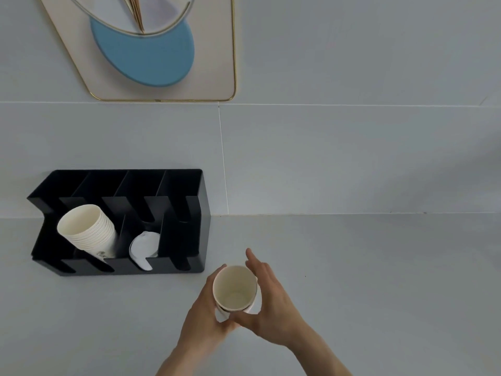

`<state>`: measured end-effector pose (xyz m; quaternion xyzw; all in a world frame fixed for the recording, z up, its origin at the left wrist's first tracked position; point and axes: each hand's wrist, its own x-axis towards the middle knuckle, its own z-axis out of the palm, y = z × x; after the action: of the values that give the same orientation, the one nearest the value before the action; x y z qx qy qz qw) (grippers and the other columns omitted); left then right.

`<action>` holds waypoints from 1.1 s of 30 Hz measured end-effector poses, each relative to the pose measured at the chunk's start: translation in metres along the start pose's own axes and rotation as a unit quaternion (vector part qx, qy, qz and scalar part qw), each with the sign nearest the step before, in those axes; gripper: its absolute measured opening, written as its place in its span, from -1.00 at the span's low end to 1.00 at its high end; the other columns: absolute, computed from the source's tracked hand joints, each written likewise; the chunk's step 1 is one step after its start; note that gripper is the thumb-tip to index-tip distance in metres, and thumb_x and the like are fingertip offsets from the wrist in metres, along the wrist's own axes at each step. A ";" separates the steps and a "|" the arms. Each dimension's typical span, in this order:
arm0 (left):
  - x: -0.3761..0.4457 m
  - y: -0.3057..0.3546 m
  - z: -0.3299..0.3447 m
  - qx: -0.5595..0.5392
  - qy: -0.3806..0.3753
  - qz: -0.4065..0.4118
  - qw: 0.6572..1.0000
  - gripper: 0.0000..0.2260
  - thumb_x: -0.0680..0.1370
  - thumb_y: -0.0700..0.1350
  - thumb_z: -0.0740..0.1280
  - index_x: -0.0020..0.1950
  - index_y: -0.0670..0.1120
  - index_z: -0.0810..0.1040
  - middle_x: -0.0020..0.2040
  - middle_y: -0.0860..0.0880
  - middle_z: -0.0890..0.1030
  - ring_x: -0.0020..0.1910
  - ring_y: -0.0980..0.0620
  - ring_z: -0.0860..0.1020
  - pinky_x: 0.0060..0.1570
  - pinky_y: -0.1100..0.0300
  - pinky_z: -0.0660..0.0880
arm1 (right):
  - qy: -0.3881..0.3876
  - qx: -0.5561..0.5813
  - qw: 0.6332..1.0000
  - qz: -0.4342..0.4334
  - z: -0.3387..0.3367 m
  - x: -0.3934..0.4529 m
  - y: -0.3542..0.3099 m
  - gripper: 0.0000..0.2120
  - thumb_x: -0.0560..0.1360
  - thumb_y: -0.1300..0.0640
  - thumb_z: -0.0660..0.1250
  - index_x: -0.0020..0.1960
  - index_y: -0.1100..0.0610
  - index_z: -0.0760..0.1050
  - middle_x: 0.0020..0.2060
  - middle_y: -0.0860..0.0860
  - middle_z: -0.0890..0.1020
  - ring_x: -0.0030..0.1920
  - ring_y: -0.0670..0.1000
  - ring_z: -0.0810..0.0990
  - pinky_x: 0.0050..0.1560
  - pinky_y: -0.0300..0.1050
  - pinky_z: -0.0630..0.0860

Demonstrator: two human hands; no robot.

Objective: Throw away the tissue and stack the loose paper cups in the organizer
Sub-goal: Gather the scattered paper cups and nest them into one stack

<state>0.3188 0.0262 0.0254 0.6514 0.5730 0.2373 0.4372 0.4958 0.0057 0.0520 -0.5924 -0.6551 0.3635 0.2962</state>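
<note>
An upright white paper cup [234, 287], open mouth facing me, is held between both hands just right of the organizer's front corner. My left hand [206, 318] wraps its left side and base. My right hand [271, 302] grips its right side, index finger stretched up. The black organizer [200, 213] stands on the counter at left with several slots. A leaning stack of several white paper cups [88, 230] fills one front slot. White lids [143, 248] lie in the slot beside it. No tissue is in view.
The grey counter [352, 280] stretches right of the hands and meets a grey tiled wall [339, 158] behind. A gold-rimmed beige tray [217, 63] at the top holds a blue disc [146, 55] and a clear rim with wooden sticks [137, 12].
</note>
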 end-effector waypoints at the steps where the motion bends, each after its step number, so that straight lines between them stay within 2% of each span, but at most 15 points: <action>1: -0.001 0.001 0.000 0.004 -0.004 -0.003 1.000 -0.09 0.20 0.15 0.55 0.44 0.40 0.15 0.33 0.35 0.47 0.26 0.19 0.52 0.19 0.15 0.53 | -0.001 -0.003 1.000 0.004 0.001 -0.001 0.002 0.05 0.38 -0.21 0.53 0.65 -0.10 -0.04 0.39 -0.15 0.37 0.38 -0.19 0.40 0.34 -0.30 0.40; 4: -0.003 0.003 -0.003 0.012 -0.029 -0.017 0.999 -0.02 0.22 0.15 0.59 0.48 0.39 0.08 0.33 0.34 0.44 0.26 0.13 0.51 0.19 0.14 0.54 | 0.006 -0.002 1.000 0.013 0.003 -0.004 0.005 -0.13 0.43 -0.30 0.42 0.62 -0.11 0.13 0.42 -0.19 0.40 0.38 -0.15 0.43 0.40 -0.05 0.46; 8: -0.006 0.002 -0.013 0.003 -0.068 -0.047 0.997 0.01 0.21 0.08 0.61 0.49 0.36 0.09 0.31 0.32 0.44 0.25 0.15 0.51 0.20 0.19 0.50 | 0.005 -0.024 1.000 0.019 0.007 -0.004 0.011 -0.18 0.46 -0.31 0.37 0.61 -0.16 0.14 0.44 -0.19 0.45 0.38 -0.11 0.45 0.37 0.02 0.49; 12: -0.009 -0.001 -0.035 -0.024 -0.123 -0.081 0.989 -0.24 0.27 -0.05 0.57 0.39 0.28 0.34 0.29 0.26 0.54 0.30 0.29 0.48 0.38 0.16 0.36 | 0.001 -0.032 0.999 0.024 0.008 -0.003 0.015 -0.17 0.45 -0.34 0.38 0.61 -0.18 0.13 0.44 -0.19 0.44 0.38 -0.10 0.45 0.36 0.03 0.50; 16: -0.010 0.004 -0.061 -0.083 -0.138 -0.164 0.973 -0.47 0.36 0.00 0.46 0.34 0.15 0.50 0.25 0.13 0.62 0.23 0.21 0.57 0.24 0.18 0.47 | -0.004 -0.011 0.998 0.054 0.008 -0.005 0.013 -0.10 0.38 -0.51 0.31 0.60 -0.23 0.13 0.42 -0.20 0.45 0.38 -0.10 0.46 0.36 0.04 0.50; 18: -0.007 0.008 -0.069 -0.118 -0.101 -0.192 0.969 -0.62 0.51 -0.01 0.42 0.33 0.05 0.53 0.18 0.06 0.67 0.14 0.15 0.64 0.24 0.12 0.53 | 0.010 0.038 0.995 0.092 0.007 -0.005 0.010 -0.16 0.43 -0.32 0.45 0.60 -0.17 0.19 0.40 -0.18 0.47 0.35 -0.11 0.51 0.34 -0.04 0.52; 20: -0.003 0.012 -0.073 -0.154 -0.052 -0.205 0.965 -0.75 0.60 -0.02 0.36 0.27 -0.01 0.56 0.14 0.00 0.69 0.08 0.06 0.68 0.22 0.04 0.58 | 0.039 0.109 0.981 0.155 0.003 -0.004 0.008 -0.28 0.49 -0.11 0.51 0.56 -0.07 0.30 0.36 -0.12 0.52 0.28 -0.12 0.58 0.22 -0.19 0.55; 21: -0.002 0.016 -0.073 -0.165 -0.033 -0.209 0.963 -0.77 0.61 -0.01 0.34 0.24 -0.02 0.58 0.13 -0.02 0.69 0.08 0.03 0.69 0.19 0.03 0.60 | 0.051 0.141 0.970 0.192 0.001 -0.003 0.008 -0.35 0.50 -0.08 0.51 0.52 -0.03 0.38 0.32 -0.11 0.56 0.23 -0.11 0.62 0.18 -0.19 0.55; 24: 0.001 0.026 -0.070 -0.171 -0.017 -0.220 0.960 -0.83 0.61 -0.01 0.34 0.14 -0.04 0.62 0.11 -0.07 0.68 0.07 -0.04 0.67 0.09 0.05 0.62 | 0.059 0.185 0.942 0.274 -0.005 0.003 0.006 -0.55 0.49 -0.07 0.49 0.34 0.01 0.56 0.16 -0.09 0.66 0.13 0.00 0.68 0.26 0.02 0.59; 25: 0.002 0.029 -0.067 -0.167 -0.020 -0.224 0.960 -0.85 0.61 -0.01 0.35 0.09 -0.03 0.63 0.10 -0.09 0.67 0.07 -0.06 0.67 0.08 0.05 0.62 | 0.052 0.185 0.939 0.284 -0.006 0.005 0.006 -0.69 0.49 -0.06 0.48 0.21 -0.04 0.61 0.07 -0.10 0.68 0.06 0.00 0.69 0.23 0.02 0.61; 26: 0.003 0.031 -0.065 -0.162 -0.024 -0.228 0.960 -0.87 0.60 -0.01 0.35 0.05 -0.03 0.64 0.09 -0.10 0.66 0.06 -0.08 0.67 0.08 0.05 0.63 | 0.043 0.188 0.938 0.287 -0.008 0.006 0.004 -0.87 0.47 -0.04 0.46 -0.01 -0.08 0.58 -0.06 -0.12 0.66 -0.06 -0.01 0.69 0.13 -0.04 0.64; 27: 0.005 0.032 -0.063 -0.157 -0.030 -0.233 0.959 -0.86 0.60 -0.02 0.36 0.03 -0.05 0.65 0.07 -0.11 0.66 0.04 -0.09 0.67 0.07 0.05 0.63 | 0.036 0.181 0.939 0.288 -0.010 0.008 0.001 -0.83 0.45 -0.03 0.43 -0.21 -0.01 0.48 -0.20 -0.09 0.59 -0.19 -0.02 0.64 -0.02 -0.12 0.63; 28: 0.006 0.032 -0.061 -0.154 -0.036 -0.238 0.958 -0.84 0.59 -0.02 0.37 0.03 -0.07 0.66 0.06 -0.13 0.67 0.01 -0.08 0.67 0.05 0.06 0.64 | 0.032 0.178 0.940 0.290 -0.009 0.010 0.001 -0.73 0.42 -0.01 0.40 -0.30 0.10 0.38 -0.27 -0.04 0.50 -0.26 -0.01 0.56 -0.13 -0.15 0.59; 31: 0.009 0.031 -0.057 -0.152 -0.048 -0.246 0.956 -0.80 0.58 -0.02 0.39 0.08 -0.11 0.69 0.06 -0.13 0.70 -0.05 -0.04 0.70 -0.01 0.12 0.65 | 0.030 0.166 0.937 0.307 -0.008 0.012 -0.004 -0.78 0.41 0.11 0.33 -0.34 0.12 0.35 -0.31 0.06 0.40 -0.28 0.01 0.49 -0.23 -0.18 0.60; 33: 0.009 0.031 -0.056 -0.159 -0.048 -0.246 0.955 -0.83 0.58 -0.06 0.38 0.05 -0.11 0.70 0.01 -0.12 0.73 -0.04 -0.05 0.71 0.00 0.12 0.66 | 0.049 0.157 0.934 0.317 -0.006 0.012 -0.003 -0.82 0.40 0.19 0.30 -0.33 0.24 0.42 -0.32 0.05 0.41 -0.31 0.00 0.49 -0.25 -0.17 0.59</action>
<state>0.2928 0.0526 0.0783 0.4233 0.6488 0.1790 0.6065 0.4979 0.0181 0.0575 -0.7324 -0.3527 0.5073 0.2860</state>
